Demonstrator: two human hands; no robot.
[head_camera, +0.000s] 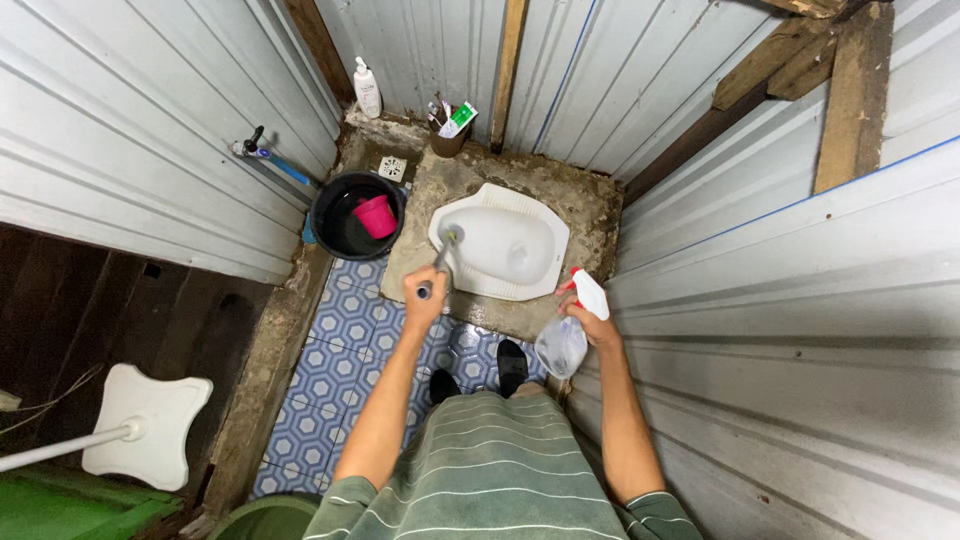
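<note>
Nearest the camera is the person's green striped shirt, with two dark-shod feet on the blue patterned floor tiles just beyond; the left hand is closed in a fist around the handle of a toilet brush, whose head rests at the near-left rim of the white squat toilet pan; the right hand is wrapped around the neck of a clear spray bottle with a white and red trigger top, held near the corrugated metal wall and just off the pan's right front corner; the pan sits in a raised concrete slab; to its left stands a black bucket holding a pink scoop, and a tap juts from the left wall above it; farther back a floor drain, a brown cup with toothbrushes and a tube, and a white pump bottle stand against the rear wall.
</note>
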